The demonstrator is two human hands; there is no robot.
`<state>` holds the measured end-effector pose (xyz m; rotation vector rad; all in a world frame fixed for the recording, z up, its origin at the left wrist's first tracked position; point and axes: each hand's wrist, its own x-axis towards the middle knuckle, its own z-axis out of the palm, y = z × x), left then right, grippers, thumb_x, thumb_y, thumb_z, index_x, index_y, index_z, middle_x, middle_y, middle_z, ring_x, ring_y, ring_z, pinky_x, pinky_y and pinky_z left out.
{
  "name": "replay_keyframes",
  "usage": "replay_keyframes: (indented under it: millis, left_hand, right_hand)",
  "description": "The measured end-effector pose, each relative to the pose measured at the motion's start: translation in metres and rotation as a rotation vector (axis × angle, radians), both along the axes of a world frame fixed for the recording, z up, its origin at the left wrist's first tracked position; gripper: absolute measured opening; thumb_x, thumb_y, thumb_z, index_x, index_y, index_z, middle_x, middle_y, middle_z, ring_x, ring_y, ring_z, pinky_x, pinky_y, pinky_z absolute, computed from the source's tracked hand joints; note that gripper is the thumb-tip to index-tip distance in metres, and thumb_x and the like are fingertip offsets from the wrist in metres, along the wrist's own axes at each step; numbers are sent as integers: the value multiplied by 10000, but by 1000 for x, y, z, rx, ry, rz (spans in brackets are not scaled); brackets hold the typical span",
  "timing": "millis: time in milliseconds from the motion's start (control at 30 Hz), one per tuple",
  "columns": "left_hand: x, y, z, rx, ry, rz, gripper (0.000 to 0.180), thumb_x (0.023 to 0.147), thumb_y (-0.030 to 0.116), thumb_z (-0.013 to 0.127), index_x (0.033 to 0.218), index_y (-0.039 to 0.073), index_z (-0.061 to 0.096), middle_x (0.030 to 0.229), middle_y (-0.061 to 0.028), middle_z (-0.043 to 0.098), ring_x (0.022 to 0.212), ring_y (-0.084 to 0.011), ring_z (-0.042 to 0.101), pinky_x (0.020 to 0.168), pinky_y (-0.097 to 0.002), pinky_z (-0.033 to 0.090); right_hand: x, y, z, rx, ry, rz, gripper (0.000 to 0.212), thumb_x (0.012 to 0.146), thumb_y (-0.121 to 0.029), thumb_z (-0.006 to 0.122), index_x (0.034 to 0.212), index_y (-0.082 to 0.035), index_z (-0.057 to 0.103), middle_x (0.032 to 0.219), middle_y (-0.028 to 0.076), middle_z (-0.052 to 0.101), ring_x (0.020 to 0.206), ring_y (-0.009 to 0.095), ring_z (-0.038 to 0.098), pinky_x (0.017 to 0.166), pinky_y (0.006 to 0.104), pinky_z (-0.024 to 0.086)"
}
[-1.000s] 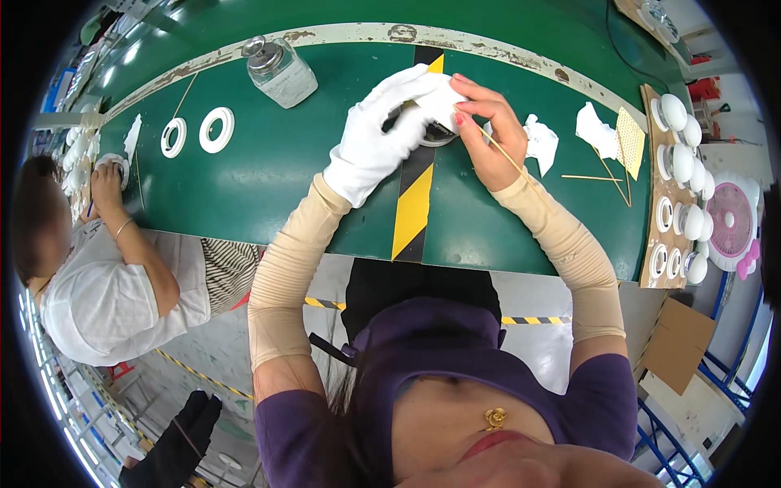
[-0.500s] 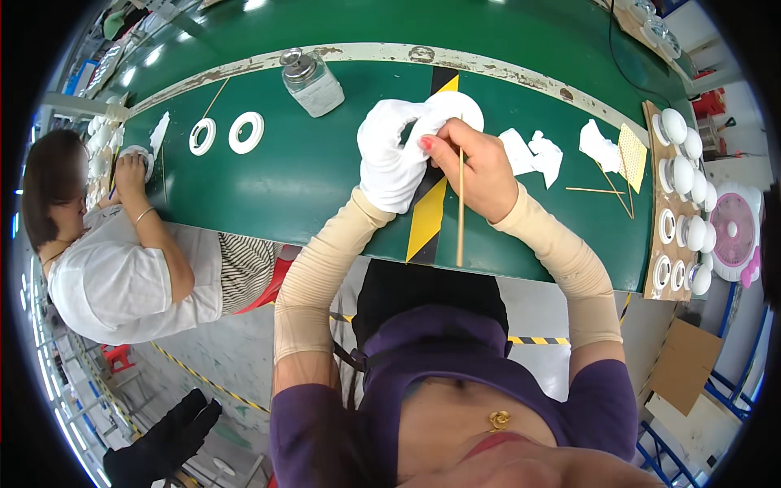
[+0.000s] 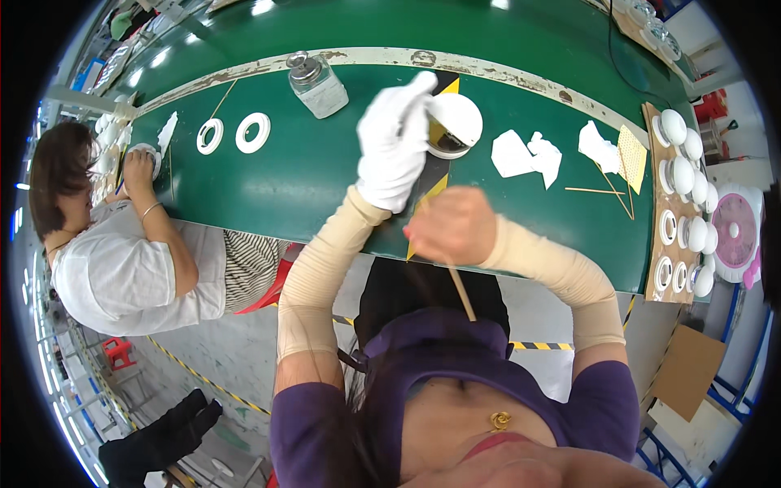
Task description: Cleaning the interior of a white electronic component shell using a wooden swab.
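My left hand point(image 3: 396, 140), in a white glove, holds a round white dome-shaped part point(image 3: 455, 122) tilted on its edge over the green table point(image 3: 309, 179), on the black and yellow striped tape. My right hand point(image 3: 455, 225), bare, is closed around a thin wooden stick point(image 3: 460, 293) whose free end points down toward my chest. The right hand sits nearer to me than the white part and is apart from it.
A glass jar with a metal lid point(image 3: 318, 84) and two white rings point(image 3: 253, 132) lie to the left. White cloth scraps point(image 3: 529, 154), sticks point(image 3: 598, 190) and a board of white parts point(image 3: 679, 195) are at the right. A seated person point(image 3: 130, 260) works at the left.
My right hand with the stick has drawn back from the white part toward my body. My left hand has kept hold of the part, now stretched further out over the table.
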<state>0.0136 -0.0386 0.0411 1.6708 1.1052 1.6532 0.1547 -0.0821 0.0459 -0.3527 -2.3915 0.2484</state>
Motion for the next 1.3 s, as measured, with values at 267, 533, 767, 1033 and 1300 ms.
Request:
replay_keyframes:
  millis: [267, 533, 767, 1033, 1300]
  left_hand:
    - [-25, 2, -29, -105, 389, -191, 1213, 581, 460, 898, 1484, -12, 241, 1474, -239, 317, 1363, -361, 355, 1121, -416, 314]
    - [-18, 35, -38, -93, 292, -452, 980, 617, 315, 908, 1422, 79, 403, 1407, -160, 407, 1278, -323, 455, 1068, -367, 387]
    - [-15, 36, -41, -74, 256, -431, 908, 628, 301, 902, 1388, 98, 449, 1402, -140, 421, 1248, -302, 490, 1040, -364, 417]
    - [-17, 35, -38, -143, 241, -477, 938, 622, 166, 911, 1416, 84, 420, 1384, -116, 408, 1267, -236, 450, 1059, -337, 387]
    - [-18, 38, -40, -106, 250, -473, 914, 631, 247, 906, 1395, 72, 435, 1378, -115, 433, 1211, -250, 510, 1016, -340, 432]
  right_hand:
    - [53, 26, 15, -809, 213, -295, 230, 1017, -160, 436, 1148, -21, 565, 791, 40, 540, 737, 130, 518, 685, 260, 417]
    - [44, 36, -5, -820, 202, -289, 103, 928, 8, 557, 1003, -12, 624, 954, 60, 658, 836, 110, 598, 731, 229, 466]
    - [53, 34, -10, -653, 263, -301, 132, 842, 59, 620, 967, 26, 648, 947, 124, 662, 854, 192, 628, 759, 295, 492]
    - [53, 44, -18, -444, 193, -237, 153, 828, 83, 613, 967, 33, 651, 931, 143, 662, 842, 246, 628, 749, 314, 496]
    - [53, 43, -18, -370, 236, -208, 180, 855, 101, 575, 1015, 32, 621, 929, 145, 667, 830, 237, 628, 764, 304, 497]
